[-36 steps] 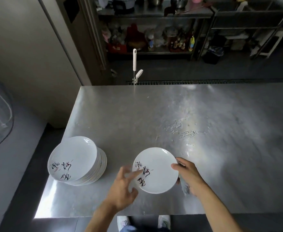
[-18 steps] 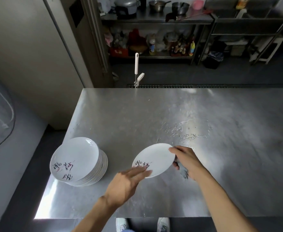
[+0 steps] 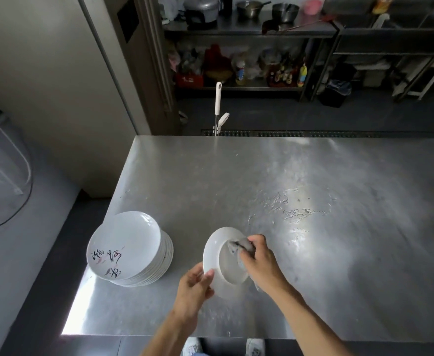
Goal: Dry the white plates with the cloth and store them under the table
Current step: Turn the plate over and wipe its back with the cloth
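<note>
The plate (image 3: pixel 214 254) has turned over since half a second ago: its printed face is now away from the camera and its bare underside and foot ring show, tilted up off the table (image 3: pixel 236 181). The left hand (image 3: pixel 194 289) has closed on it, thumb and fingers pinching the lower left rim. The right hand (image 3: pixel 261 263) is curled round a grey cloth (image 3: pixel 237 246) and presses it against the ring of the underside, at the plate's upper right.

Left of the left hand, near but apart from it, stands the stack of plates (image 3: pixel 126 246). Its top plate bears brushed characters in black with some red; I cannot read them.

The stack sits close to the table's left edge, and the near edge runs just below both wrists. Beyond the right hand lies a patch of water drops (image 3: pixel 295 211), with bare steel stretching far and to the right. A white handle (image 3: pixel 218 98) stands up behind the far edge.
</note>
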